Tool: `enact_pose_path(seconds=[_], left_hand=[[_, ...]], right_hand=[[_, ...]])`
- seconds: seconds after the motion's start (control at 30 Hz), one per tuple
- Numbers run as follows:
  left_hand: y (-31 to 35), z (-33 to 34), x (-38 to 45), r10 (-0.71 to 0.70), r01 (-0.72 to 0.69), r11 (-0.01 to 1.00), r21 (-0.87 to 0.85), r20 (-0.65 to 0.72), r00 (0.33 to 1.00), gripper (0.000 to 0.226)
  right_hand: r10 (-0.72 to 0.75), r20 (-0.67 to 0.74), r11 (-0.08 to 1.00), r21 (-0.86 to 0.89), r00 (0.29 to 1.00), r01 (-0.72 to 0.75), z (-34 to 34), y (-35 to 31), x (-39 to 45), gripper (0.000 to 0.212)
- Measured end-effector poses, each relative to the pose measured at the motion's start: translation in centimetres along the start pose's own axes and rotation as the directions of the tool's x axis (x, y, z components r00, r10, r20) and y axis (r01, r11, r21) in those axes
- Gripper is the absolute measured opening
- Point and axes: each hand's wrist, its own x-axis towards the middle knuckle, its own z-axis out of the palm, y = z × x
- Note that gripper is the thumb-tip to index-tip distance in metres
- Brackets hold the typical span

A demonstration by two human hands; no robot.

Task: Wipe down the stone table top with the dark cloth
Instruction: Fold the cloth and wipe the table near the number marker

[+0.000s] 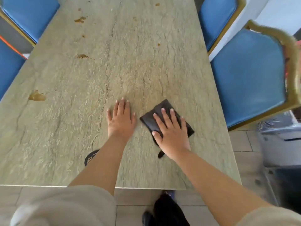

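The stone table top point(81, 128) is grey-green with a rough veined surface and fills most of the view. A folded dark cloth point(150, 119) lies flat on it right of centre, near me. My right hand point(171, 129) presses flat on the cloth, fingers spread, covering its lower right part. My left hand point(121, 119) rests palm down on the bare stone just left of the cloth, fingers apart, holding nothing. Brown spill stains sit farther out: one at the left point(36, 96), one in the middle point(82, 56) and one at the back point(80, 19).
Blue padded chairs with gold frames stand around the table: two on the right point(247, 75) point(216, 17), two on the left point(31, 15) point(8, 66). A small dark object point(90, 158) peeks out beside my left forearm. A grey bin point(280, 137) stands at the right on the tiled floor.
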Motion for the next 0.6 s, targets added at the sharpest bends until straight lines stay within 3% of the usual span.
enact_pose_path(seconds=[0.1,0.17,0.23,0.3,0.37,0.4,0.47,0.6], left_hand=[[2.1,0.2,-3.0,0.026,-0.026,0.995,-0.098,0.001,1.0,0.055],[3.7,0.6,-5.7,0.095,-0.094,0.981,-0.168,-0.006,0.995,0.053],[4.9,1.3,-8.2,0.166,-0.163,0.968,-0.191,0.0,0.986,0.052],[6.0,2.0,-10.1,0.208,-0.202,0.964,-0.175,0.014,0.978,0.052],[7.0,3.0,-11.5,0.215,-0.21,0.97,-0.118,0.024,0.976,0.054],[7.3,3.4,-12.1,0.205,-0.202,0.976,-0.084,0.028,0.978,0.055],[7.8,4.0,-12.8,0.178,-0.177,0.984,-0.026,0.034,0.983,0.058],[8.2,4.2,-13.1,0.156,-0.158,0.986,0.046,0.044,0.987,0.061]], right_hand=[[-0.364,0.039,0.931,0.002,0.931,0.364,0.4,0.9,-6.7,0.057],[-0.48,0.053,0.877,-0.004,0.875,0.481,0.2,4.2,-9.3,0.055],[-0.372,0.03,0.927,-0.038,0.928,0.373,-0.1,7.7,-10.3,0.054],[-0.041,-0.01,0.998,-0.046,0.999,0.04,-0.7,9.9,-10.2,0.056],[0.273,0.001,0.961,-0.036,0.962,-0.273,-0.8,9.5,-10.2,0.062],[0.34,0.016,0.94,-0.033,0.94,-0.339,-0.7,8.3,-10.6,0.062],[0.273,0.008,0.961,-0.037,0.962,-0.273,-0.2,5.6,-12.5,0.062],[-0.098,0.045,0.994,-0.044,0.994,0.1,0.5,6.7,-17.5,0.056]])
